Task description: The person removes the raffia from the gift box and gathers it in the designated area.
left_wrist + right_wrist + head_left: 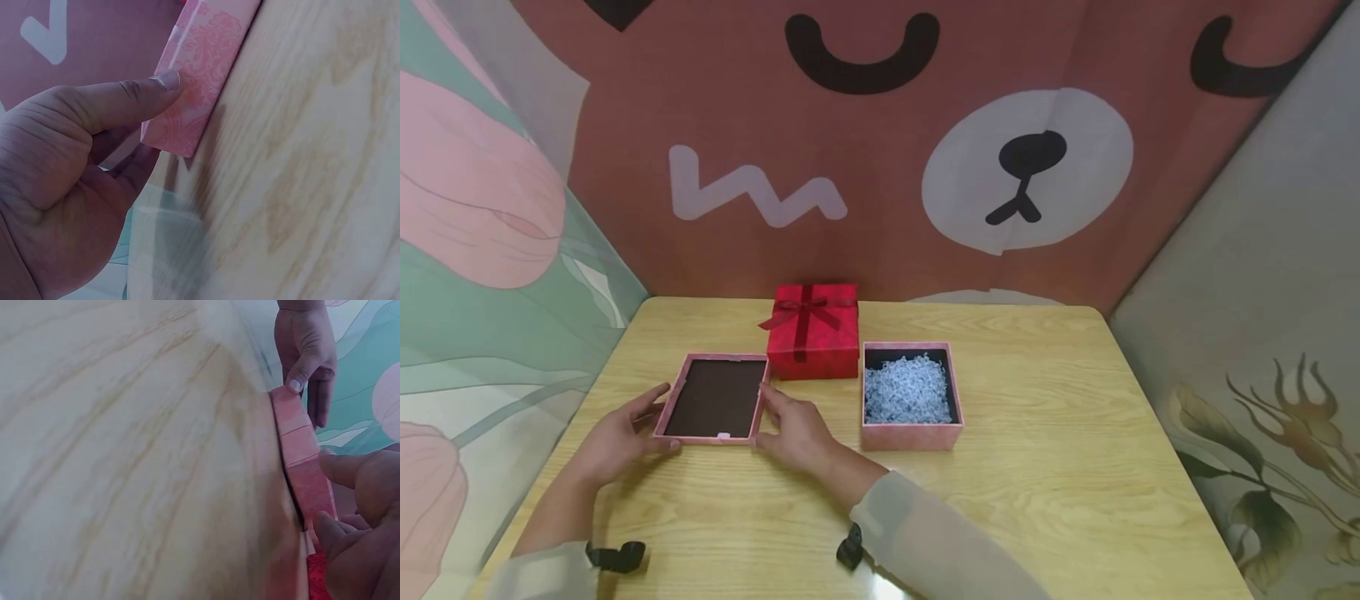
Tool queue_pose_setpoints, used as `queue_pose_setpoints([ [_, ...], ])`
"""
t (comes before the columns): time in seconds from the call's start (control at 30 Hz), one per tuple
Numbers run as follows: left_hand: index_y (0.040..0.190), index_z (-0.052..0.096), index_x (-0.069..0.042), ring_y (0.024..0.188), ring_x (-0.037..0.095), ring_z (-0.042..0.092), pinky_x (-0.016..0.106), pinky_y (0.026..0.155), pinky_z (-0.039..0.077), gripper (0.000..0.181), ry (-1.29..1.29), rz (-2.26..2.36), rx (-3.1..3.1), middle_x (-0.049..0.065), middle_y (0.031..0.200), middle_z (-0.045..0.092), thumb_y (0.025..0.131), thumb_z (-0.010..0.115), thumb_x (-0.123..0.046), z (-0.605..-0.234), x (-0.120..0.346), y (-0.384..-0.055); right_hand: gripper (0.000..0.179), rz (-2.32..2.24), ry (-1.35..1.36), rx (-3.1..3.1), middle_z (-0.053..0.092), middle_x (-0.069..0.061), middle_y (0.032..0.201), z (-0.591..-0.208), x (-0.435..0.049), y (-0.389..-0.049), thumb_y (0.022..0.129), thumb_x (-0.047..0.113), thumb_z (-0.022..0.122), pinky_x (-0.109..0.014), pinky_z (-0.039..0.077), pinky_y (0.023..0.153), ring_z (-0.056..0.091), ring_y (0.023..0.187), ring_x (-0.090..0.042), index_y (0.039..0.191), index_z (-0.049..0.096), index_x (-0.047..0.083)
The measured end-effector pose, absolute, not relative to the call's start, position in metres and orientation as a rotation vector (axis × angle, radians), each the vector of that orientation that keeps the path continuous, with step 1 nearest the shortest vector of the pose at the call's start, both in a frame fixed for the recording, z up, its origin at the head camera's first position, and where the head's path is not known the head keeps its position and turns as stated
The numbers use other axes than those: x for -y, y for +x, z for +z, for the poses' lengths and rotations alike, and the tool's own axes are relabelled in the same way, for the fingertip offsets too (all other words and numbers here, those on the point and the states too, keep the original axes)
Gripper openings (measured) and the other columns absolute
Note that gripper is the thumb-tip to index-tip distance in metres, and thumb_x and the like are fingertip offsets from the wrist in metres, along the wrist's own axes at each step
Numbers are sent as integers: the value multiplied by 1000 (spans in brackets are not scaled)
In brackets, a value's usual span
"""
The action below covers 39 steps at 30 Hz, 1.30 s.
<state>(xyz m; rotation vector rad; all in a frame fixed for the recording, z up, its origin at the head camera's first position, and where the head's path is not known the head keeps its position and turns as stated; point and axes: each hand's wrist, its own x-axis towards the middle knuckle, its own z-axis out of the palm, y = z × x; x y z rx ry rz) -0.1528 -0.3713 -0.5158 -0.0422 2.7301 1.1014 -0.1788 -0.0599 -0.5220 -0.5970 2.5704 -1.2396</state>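
A shallow pink box lid [715,398] lies with its dark inside facing up at the left of the table, both hands at its sides. My left hand [617,442] holds its near left corner, thumb along the near wall and fingers at the left side. In the left wrist view the thumb [134,100] presses on the pink patterned wall. My right hand [797,432] grips the right side, its fingertips on the outer wall in the right wrist view. To the right stands an open pink box [913,437] holding pale blue shredded paper [907,390].
A red gift box [814,346] with a dark red ribbon bow stands behind, between the lid and the open box. All sit on a wooden table [1060,467]. A wall with a bear picture [880,258] rises at the table's back edge, with printed walls left and right.
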Motion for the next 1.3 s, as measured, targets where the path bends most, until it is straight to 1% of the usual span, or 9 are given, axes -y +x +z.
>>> queue_pose_setpoints([
  [0.27, 166, 24, -12, 142, 55, 40, 62, 109, 41, 115, -21, 1158, -2736, 32, 157, 39, 78, 91, -40, -506, 368, -148, 86, -1380, -648, -2506, 62, -8, 144, -510, 51, -174, 90, 26, 84, -19, 52, 98, 68, 119, -16, 162, 38, 19],
  [0.43, 165, 27, -11, 140, 59, 38, 61, 106, 43, 108, 26, 1202, -2785, 30, 163, 30, 81, 90, -38, -499, 363, -144, 87, -1449, -625, -2469, 61, -8, 146, -502, 43, -171, 88, 26, 85, -21, 53, 98, 67, 121, -20, 162, 39, 22],
  [0.5, 164, 29, -12, 140, 58, 38, 46, 108, 47, 104, 67, 1219, -2821, 27, 164, 30, 83, 89, -35, -496, 360, -143, 88, -1467, -601, -2451, 59, -7, 148, -498, 40, -169, 88, 28, 86, -23, 54, 98, 66, 123, -21, 162, 38, 26],
  [0.57, 163, 34, -11, 140, 55, 39, 24, 106, 47, 99, 118, 1252, -2863, 26, 163, 33, 84, 89, -32, -495, 355, -142, 89, -1482, -583, -2431, 58, -5, 150, -494, 36, -167, 88, 29, 85, -25, 55, 98, 65, 126, -23, 162, 37, 30],
  [0.67, 160, 40, -11, 141, 51, 39, -1, 98, 34, 92, 198, 1309, -2908, 23, 160, 38, 84, 89, -26, -492, 346, -142, 88, -1515, -591, -2414, 57, -3, 151, -486, 29, -164, 88, 30, 85, -31, 55, 100, 65, 126, -25, 162, 37, 31],
  [0.77, 158, 45, -12, 140, 48, 39, -2, 99, 30, 86, 247, 1345, -2945, 22, 157, 42, 84, 89, -22, -490, 336, -142, 86, -1575, -620, -2387, 57, -3, 152, -480, 21, -161, 89, 29, 83, -33, 55, 100, 65, 127, -26, 162, 38, 26],
  [0.93, 157, 46, -16, 139, 45, 44, 1, 101, 32, 84, 242, 1358, -2955, 20, 156, 43, 85, 88, -24, -482, 319, -142, 83, -1637, -650, -2381, 56, 2, 152, -472, 7, -158, 90, 29, 83, -24, 53, 100, 63, 127, -17, 161, 40, 22],
  [1.1, 157, 47, -18, 138, 46, 45, 2, 102, 33, 83, 291, 1433, -2914, 17, 158, 42, 85, 88, -20, -478, 303, -143, 76, -1697, -667, -2397, 58, 5, 149, -465, -8, -158, 92, 29, 82, -21, 52, 99, 65, 124, -14, 158, 46, 19],
  [1.3, 156, 49, -17, 135, 46, 50, 0, 97, 35, 82, 325, 1452, -2913, 16, 156, 45, 85, 89, -22, -472, 285, -145, 71, -1705, -634, -2395, 60, 12, 146, -455, -24, -155, 92, 34, 81, -24, 53, 99, 65, 124, -15, 155, 50, 25],
])
